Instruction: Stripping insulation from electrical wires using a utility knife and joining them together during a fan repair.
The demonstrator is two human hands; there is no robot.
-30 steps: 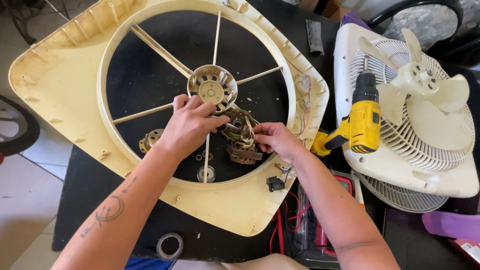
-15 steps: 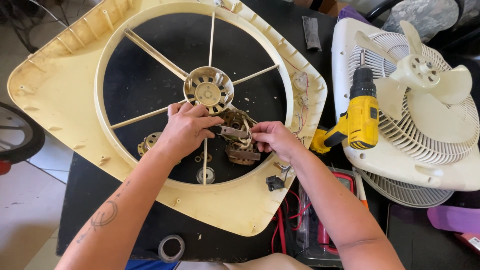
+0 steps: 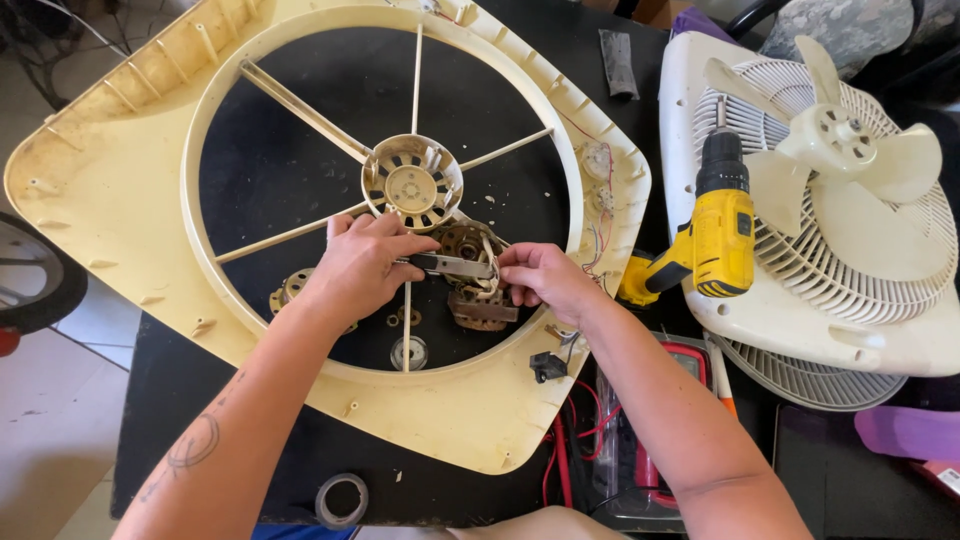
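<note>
In the head view, the left hand (image 3: 362, 268) has its grip closed around the dark handle end of a slim metal hand tool (image 3: 452, 265), whose long axis lies almost level across the picture, pointing from the left hand towards the right hand (image 3: 540, 280). The right hand's grip is pinched shut on the tool's far tip and on the wire coil of a brown, worn electric fan motor (image 3: 478, 285), which sits directly under and between both grips on the black tabletop (image 3: 300, 170). Just above the left grip is the round slotted hub (image 3: 411, 185) of a large cream plastic fan housing (image 3: 110, 190), whose thin spokes radiate outward around both hands. Below the grips lies a small round metal bearing cap (image 3: 410, 352). Well to the right of the right grip, a yellow and black cordless drill (image 3: 715, 235) rests against a white fan grille with a pale three-blade propeller (image 3: 835, 160).
</note>
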